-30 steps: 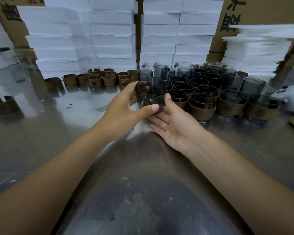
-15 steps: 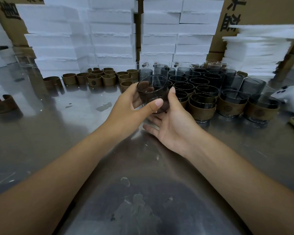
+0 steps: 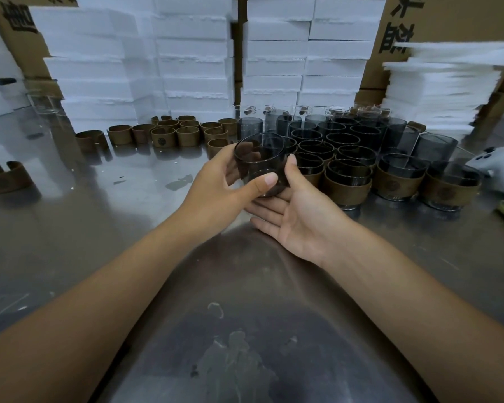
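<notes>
The left hand (image 3: 216, 181) grips a smoky glass tumbler (image 3: 259, 158), thumb across its near side and fingers (image 3: 233, 173) curled behind. The tumbler is held above the tabletop (image 3: 122, 228), just in front of the cluster of sleeved glasses (image 3: 346, 186). The right hand (image 3: 300, 219) lies palm-up beneath it with straight fingers, its thumb touching the glass.

The steel worktop (image 3: 128, 228) was dull and smeared, with pale scuffs near its front edge. Toward the back left stood a huddle of empty brown sleeves (image 3: 169, 135), and one lone sleeve (image 3: 5, 177) sat well apart at the far left. Smoky glasses (image 3: 341, 138) crowded the back right, the front ones — the sleeved glasses (image 3: 397, 181) — wearing brown bands. A white controller (image 3: 498, 164) lay at the right edge. White foam boxes (image 3: 192, 53) were stacked along the back.
</notes>
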Available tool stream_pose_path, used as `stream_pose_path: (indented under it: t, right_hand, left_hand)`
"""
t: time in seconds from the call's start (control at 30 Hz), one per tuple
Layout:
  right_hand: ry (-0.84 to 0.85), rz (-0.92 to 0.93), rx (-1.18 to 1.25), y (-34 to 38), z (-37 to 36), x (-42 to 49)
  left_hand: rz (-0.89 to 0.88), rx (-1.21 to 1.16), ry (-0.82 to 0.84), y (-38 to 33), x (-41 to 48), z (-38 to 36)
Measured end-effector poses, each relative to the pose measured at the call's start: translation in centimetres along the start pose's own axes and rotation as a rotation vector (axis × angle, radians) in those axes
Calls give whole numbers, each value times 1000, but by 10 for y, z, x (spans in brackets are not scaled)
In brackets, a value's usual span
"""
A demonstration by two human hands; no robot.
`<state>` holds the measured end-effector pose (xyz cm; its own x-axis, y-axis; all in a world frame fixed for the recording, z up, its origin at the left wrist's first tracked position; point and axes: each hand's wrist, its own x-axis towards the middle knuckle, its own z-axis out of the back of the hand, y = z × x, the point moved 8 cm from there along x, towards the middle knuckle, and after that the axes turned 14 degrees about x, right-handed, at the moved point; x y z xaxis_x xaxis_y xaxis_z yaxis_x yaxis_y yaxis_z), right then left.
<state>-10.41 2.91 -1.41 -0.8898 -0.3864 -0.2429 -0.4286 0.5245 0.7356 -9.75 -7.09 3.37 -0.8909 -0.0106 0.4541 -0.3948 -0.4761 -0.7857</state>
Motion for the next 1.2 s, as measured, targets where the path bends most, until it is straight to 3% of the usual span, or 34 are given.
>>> stream_pose_path:
  t: [0.1,0.27,0.4,0.67,0.83,1.2]
  right_hand:
    - [-15,67,-75,5,2,1]
    - [-95,360,-318,26,-2,-5]
    - [-4,471,-402,30,-14,-10]
    - [11,444,-349,31,-12,-10]
    - [116,350,-213,26,-13,-7]
    - [153,281,-144,25,-12,-6]
  left_hand:
    - [27,-16,-21,0,0,0]
    - [108,-198,-25,1,0,0]
    - [197,-228,68,5,-1,-6]
    - [202,-274,141,2,-4,-9]
    - [183,-294,188,-1,-6,-10]
    - [232,-359,168,5,-4,-10]
